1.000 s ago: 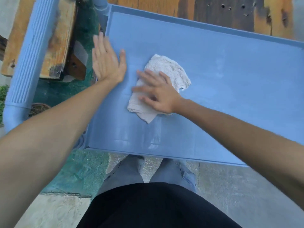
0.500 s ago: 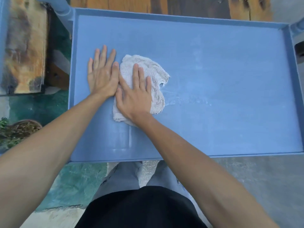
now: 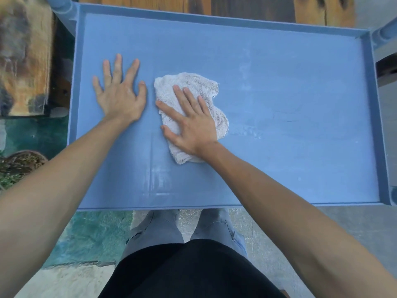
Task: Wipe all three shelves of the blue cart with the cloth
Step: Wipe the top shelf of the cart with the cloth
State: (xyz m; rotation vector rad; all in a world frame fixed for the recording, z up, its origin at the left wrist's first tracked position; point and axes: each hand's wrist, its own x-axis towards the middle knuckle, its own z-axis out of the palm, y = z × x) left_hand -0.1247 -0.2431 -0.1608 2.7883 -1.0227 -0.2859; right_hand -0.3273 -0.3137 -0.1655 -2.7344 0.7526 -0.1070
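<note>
The cloth (image 3: pixel 193 108) lies bunched on the top shelf (image 3: pixel 290 136) of the blue cart, a little left of the shelf's middle, and the right hand (image 3: pixel 191 123) rests flat on it with fingers spread and straight, pressing rather than gripping. The left hand (image 3: pixel 120 93) is just beside it, apart from the cloth, palm down on the bare shelf with fingers splayed, holding nothing. The cloth looks like a soft, light terry rag, limp and folded over on itself, so I'd expect it to crumple and drag under the palm rather than glide as a flat sheet; keeping a broad palm over its middle should hold it together, while pinching an edge would likely let it trail and unfold. The shelf looks hard and smooth, with pale streaks toward the right and near the front rim, so the cloth ought to slide easily. Only this top shelf is in view; the lower two are hidden beneath it.
</note>
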